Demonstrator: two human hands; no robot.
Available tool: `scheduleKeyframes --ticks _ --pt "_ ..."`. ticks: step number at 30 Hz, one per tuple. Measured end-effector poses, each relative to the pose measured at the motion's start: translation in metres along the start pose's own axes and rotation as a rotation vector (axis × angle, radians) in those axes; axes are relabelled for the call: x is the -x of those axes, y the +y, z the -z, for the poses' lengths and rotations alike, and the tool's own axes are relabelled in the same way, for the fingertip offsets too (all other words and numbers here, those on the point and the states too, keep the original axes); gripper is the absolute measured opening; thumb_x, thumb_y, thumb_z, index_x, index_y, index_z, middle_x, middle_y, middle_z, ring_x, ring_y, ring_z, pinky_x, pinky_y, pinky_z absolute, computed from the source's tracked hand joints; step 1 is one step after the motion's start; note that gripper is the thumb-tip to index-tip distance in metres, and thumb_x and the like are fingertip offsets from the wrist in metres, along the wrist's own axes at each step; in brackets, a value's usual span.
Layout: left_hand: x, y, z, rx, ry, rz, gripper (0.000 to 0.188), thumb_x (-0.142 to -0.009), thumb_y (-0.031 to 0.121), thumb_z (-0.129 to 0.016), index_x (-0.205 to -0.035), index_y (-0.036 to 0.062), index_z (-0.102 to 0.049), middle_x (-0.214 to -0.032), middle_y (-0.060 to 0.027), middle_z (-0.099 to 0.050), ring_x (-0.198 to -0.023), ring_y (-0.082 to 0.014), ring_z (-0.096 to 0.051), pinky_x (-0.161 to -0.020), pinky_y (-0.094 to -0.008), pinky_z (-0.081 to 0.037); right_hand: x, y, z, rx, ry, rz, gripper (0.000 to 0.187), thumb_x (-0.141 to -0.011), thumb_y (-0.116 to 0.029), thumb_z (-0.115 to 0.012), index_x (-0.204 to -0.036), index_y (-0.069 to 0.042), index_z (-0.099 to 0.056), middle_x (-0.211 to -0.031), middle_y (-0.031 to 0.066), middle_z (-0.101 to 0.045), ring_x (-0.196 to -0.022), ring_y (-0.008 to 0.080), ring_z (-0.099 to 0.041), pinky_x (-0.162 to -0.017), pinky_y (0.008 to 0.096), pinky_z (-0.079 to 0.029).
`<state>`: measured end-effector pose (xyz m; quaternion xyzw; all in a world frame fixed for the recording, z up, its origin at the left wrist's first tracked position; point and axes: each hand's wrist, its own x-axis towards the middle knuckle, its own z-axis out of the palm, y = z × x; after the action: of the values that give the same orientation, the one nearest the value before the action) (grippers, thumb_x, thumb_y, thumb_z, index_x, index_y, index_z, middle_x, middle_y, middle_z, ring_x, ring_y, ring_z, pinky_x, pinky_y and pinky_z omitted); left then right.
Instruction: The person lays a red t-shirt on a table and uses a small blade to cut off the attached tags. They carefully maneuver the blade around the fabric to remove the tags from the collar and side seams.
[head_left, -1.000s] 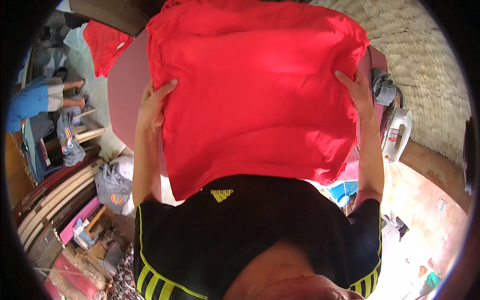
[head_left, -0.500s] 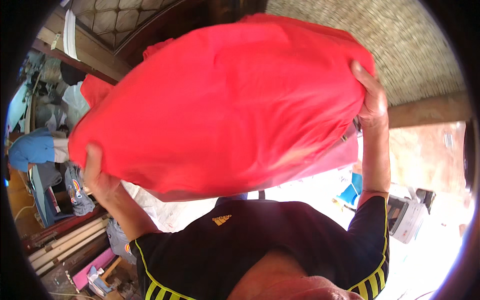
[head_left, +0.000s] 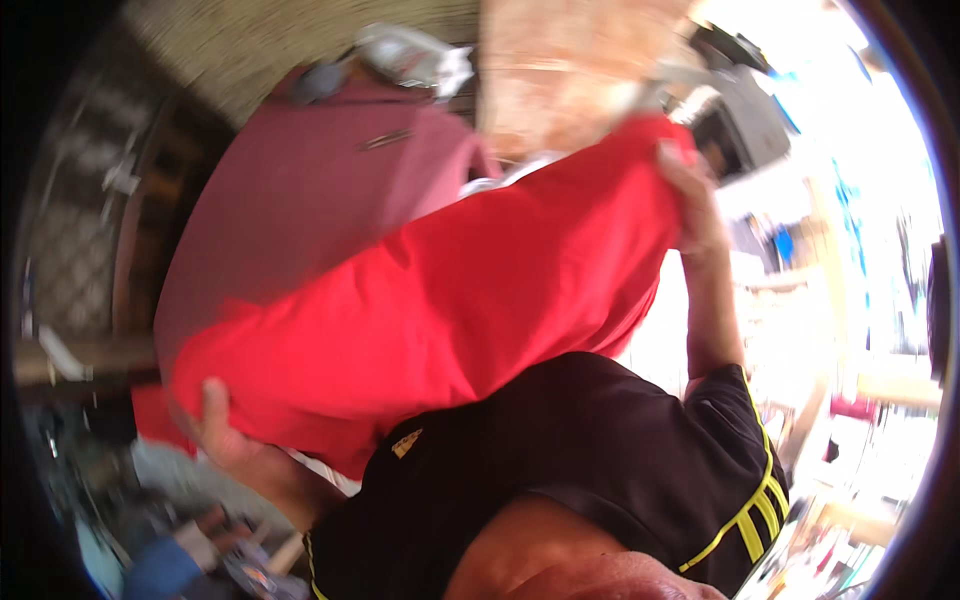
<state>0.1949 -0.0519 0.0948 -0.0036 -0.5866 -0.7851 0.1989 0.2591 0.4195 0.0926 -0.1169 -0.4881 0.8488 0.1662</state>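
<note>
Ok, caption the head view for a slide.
Left hand and right hand grip opposite ends of a red cloth above a pink table.

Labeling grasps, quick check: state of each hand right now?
Left hand: closed on the lower edge of the red cloth.
Right hand: closed on the cloth's upper edge.

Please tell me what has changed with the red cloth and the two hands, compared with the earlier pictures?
The red cloth, held level in front of the chest a second ago, now hangs slanted: the right hand has gone up and the left hand has dropped low. The view has also swung, so the pink table sits behind the cloth. Both hands still grip the cloth's ends; nothing was let go.
</note>
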Motion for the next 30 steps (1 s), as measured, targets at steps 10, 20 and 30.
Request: scheduleKeyframes --ticks 10,20,30 --pt "-0.009 -0.071 -0.174 -0.031 -0.672 0.150 0.032 -0.093 0.010 -0.072 -0.122 -0.0026 -0.065 -0.119 -0.0136 -0.068 -0.108 -0.0230 -0.064 -0.100 -0.0386 -0.049 0.118 -0.090 0.094 0.431 0.373 0.327 0.034 -0.092 -0.025 -0.074 -0.113 0.001 -0.068 -0.104 0.0090 -0.072 -0.094 0.0159 -0.069 -0.089 0.0306 -0.055" --pt "0.064 -0.234 -0.183 -0.598 -1.071 0.283 0.052 -0.098 0.029 -0.066 -0.136 -0.0029 -0.052 -0.138 -0.0174 -0.056 -0.121 -0.0281 -0.059 -0.106 -0.0421 -0.046 0.186 0.114 0.211 0.355 0.838 0.074 0.033 -0.098 -0.018 -0.064 -0.125 0.000 -0.062 -0.113 0.0108 -0.070 -0.100 0.0190 -0.066 -0.087 0.0316 -0.052" --pt "0.099 -0.326 -0.056 -0.330 -0.891 1.423 0.051 -0.094 0.031 -0.071 -0.132 -0.0008 -0.059 -0.129 -0.0104 -0.063 -0.115 -0.0203 -0.063 -0.102 -0.0376 -0.049 0.297 0.197 0.190 -0.043 0.722 -0.460 0.033 -0.099 -0.025 -0.064 -0.125 -0.003 -0.064 -0.111 0.0051 -0.070 -0.096 0.0141 -0.067 -0.084 0.0318 -0.055"
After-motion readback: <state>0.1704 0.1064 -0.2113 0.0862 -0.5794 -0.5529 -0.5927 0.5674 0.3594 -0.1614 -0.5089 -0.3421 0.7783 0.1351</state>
